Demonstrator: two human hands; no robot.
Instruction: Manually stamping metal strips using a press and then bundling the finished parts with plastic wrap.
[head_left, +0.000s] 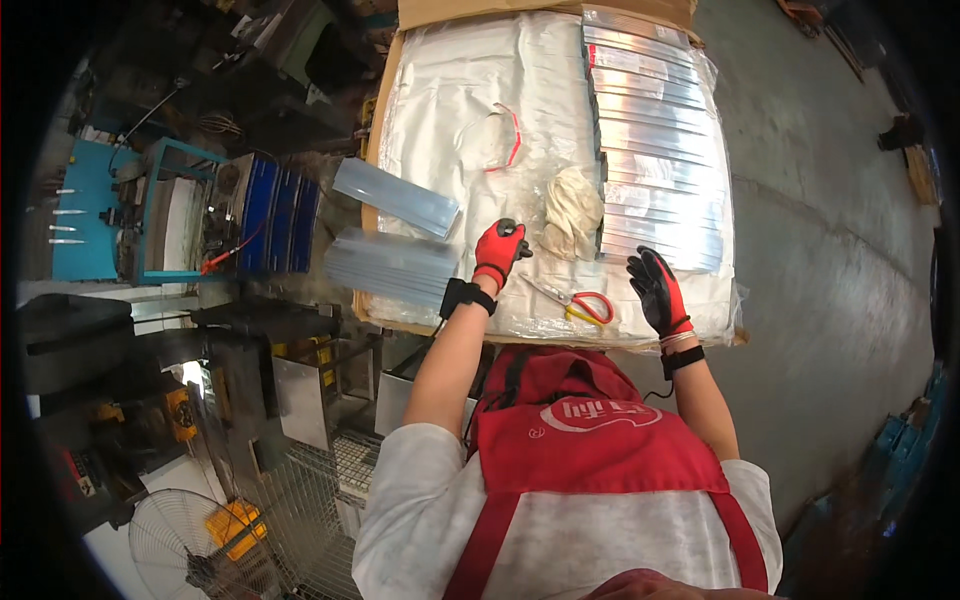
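My left hand [503, 249], in a red glove with dark fingertips, has its fingers curled above the silvery sheet; whatever is inside them, if anything, is hidden. To its left lie a single shiny flat strip [396, 196] and a stack of similar strips [390, 265]. My right hand [657, 290], gloved alike, is open with fingers stretched just below a long row of overlapping shiny strips [655, 150]. Between my hands rest scissors [588, 308] with red and yellow handles. A crumpled off-white cloth [572, 212] lies against the row's left side.
A cardboard edge [545, 8] borders the sheet-covered surface [450, 80], where a thin red band [517, 140] lies. Left stand blue panels [282, 215] and a teal frame [150, 210]. A caged fan [195, 540] is at lower left; grey floor [800, 220] extends right.
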